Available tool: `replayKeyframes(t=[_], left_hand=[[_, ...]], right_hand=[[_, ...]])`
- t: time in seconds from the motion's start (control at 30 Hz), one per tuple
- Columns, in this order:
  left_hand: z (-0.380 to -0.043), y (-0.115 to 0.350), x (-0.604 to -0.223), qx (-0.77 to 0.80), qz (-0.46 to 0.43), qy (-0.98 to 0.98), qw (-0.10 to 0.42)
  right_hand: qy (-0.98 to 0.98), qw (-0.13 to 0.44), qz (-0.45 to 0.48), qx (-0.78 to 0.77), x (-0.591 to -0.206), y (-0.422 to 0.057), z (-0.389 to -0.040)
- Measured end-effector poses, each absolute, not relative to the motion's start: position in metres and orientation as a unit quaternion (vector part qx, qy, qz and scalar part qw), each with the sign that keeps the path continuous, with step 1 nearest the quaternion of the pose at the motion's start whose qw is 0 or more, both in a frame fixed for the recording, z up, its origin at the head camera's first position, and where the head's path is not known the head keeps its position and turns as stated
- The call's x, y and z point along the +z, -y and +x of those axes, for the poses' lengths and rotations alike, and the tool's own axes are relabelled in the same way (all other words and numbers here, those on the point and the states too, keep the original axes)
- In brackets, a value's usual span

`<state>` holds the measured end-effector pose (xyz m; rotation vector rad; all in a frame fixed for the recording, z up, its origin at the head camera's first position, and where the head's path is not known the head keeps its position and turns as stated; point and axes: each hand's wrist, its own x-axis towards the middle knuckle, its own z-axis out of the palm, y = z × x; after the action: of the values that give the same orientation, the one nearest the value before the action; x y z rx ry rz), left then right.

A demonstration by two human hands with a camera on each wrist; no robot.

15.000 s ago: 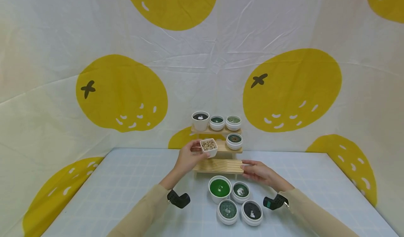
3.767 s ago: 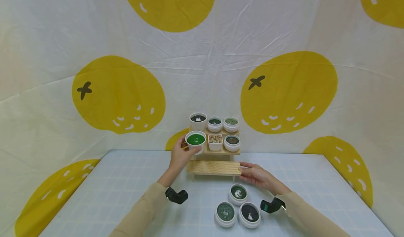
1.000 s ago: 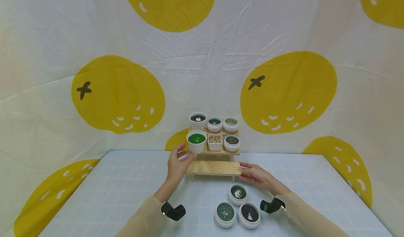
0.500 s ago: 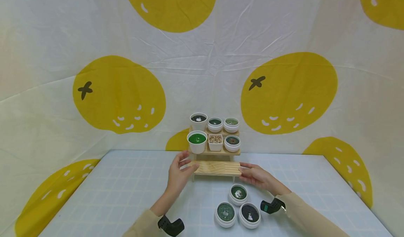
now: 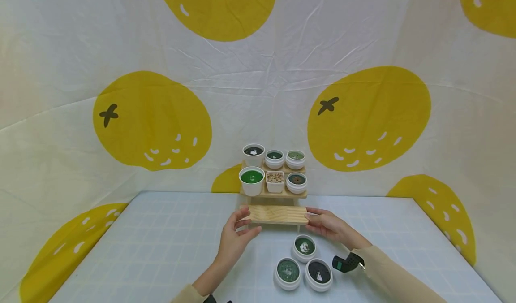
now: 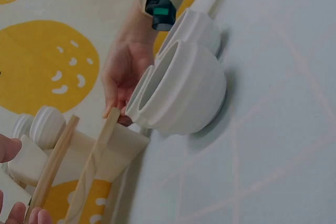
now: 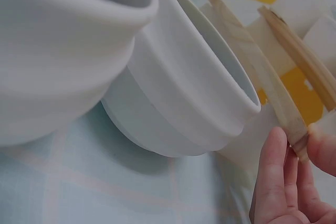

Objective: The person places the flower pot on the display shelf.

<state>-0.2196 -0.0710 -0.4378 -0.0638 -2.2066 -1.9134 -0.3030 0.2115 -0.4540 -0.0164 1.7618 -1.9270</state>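
A three-tier wooden stand [image 5: 276, 214] stands at the back of the table, its lowest board bare. My right hand [image 5: 332, 227] pinches that board's right end between thumb [image 7: 321, 151] and fingers. My left hand [image 5: 234, 240] is near the board's left end, fingers spread and holding nothing. On the middle tier are a white pot with bright green filling [image 5: 251, 184], a square pot of tan granules [image 5: 275, 183] and a round ribbed pot [image 5: 296, 184]. In front of the stand, three ribbed white pots sit on the table: dark green [image 5: 304, 248], grey-green [image 5: 288, 274] and black [image 5: 319, 274].
The top tier carries a tall white pot [image 5: 253, 156] and two small ribbed pots, dark green [image 5: 274, 159] and pale green [image 5: 295, 159]. A white curtain [image 5: 258, 110] with yellow fruit prints hangs behind the pale blue checked table [image 5: 161, 244].
The square pot, then the green-filled pot, were set on the middle tier. My left hand let go of the latter and moved down toward me. My right hand stays on the board.
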Motion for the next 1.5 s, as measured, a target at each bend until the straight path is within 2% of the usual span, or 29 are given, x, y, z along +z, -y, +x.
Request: replayKeyframes(t=[0.33, 0.77, 1.23, 1.5], left_hand=[[-0.205, 0.066, -0.451, -0.659, -0.058, 0.748, 0.057], [-0.190, 0.055, -0.466, -0.654, -0.133, 0.742, -0.058], [-0.182, 0.045, -0.474, -0.635, -0.184, 0.739, -0.130], [-0.182, 0.043, -0.478, -0.630, -0.196, 0.738, -0.139]], right_hand=[[-0.652, 0.261, 0.002, -0.712, -0.454, -0.211, -0.304], [-0.652, 0.261, -0.001, -0.712, -0.454, -0.211, -0.304], [-0.645, 0.264, -0.016, -0.717, -0.453, -0.212, -0.303], [-0.646, 0.262, -0.011, -0.717, -0.453, -0.212, -0.303]])
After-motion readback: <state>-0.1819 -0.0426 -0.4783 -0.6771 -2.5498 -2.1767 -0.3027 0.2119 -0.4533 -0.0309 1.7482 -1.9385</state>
